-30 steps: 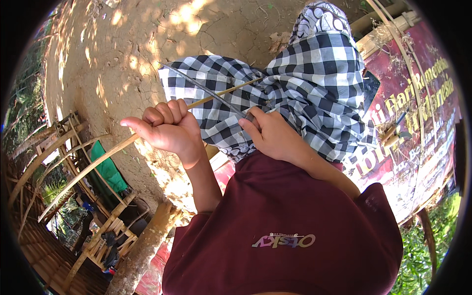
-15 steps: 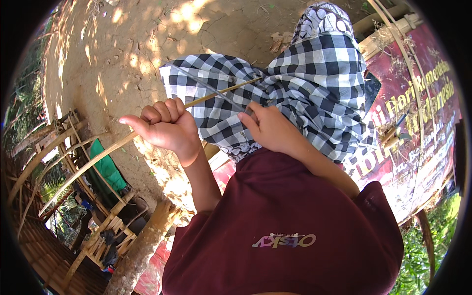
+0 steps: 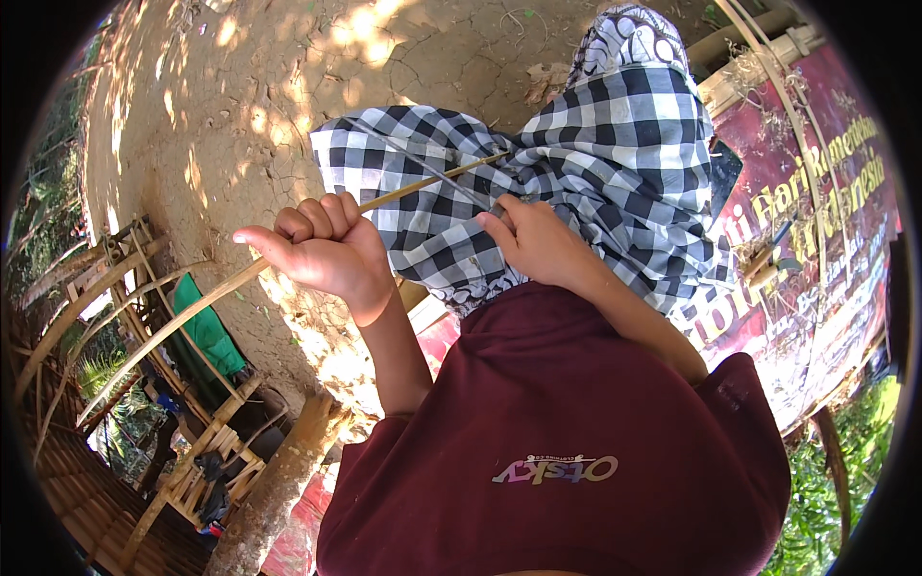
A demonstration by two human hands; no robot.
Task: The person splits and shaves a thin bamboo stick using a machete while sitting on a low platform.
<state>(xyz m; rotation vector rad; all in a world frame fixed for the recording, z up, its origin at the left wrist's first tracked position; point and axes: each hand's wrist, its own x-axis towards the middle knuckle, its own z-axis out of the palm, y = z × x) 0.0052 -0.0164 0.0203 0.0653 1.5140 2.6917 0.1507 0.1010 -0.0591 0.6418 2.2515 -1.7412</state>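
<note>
My left hand (image 3: 331, 252) is closed around a long, thin bamboo strip (image 3: 182, 322), its thumb stretched out along the strip. From the lower left, the strip passes through the fist and ends over my lap. My right hand (image 3: 543, 240) is closed on the near end of a long, narrow grey blade (image 3: 403, 154); its handle is hidden in the fingers. The blade crosses the strip between my hands, above the black-and-white checked cloth (image 3: 423, 235) over my legs. Whether blade and strip touch, I cannot tell.
Cracked dry earth (image 3: 250, 86) lies ahead. A red printed banner (image 3: 816, 192) spreads at the right, with a tool (image 3: 768, 261) and bamboo strips on it. At the left stand a bamboo frame (image 3: 206, 422) and a green cloth (image 3: 206, 326). A log (image 3: 269, 480) lies near my left side.
My right hand has shifted slightly to the right, and the grey blade has slid with it across the bamboo strip. My left hand and the strip look almost still.
</note>
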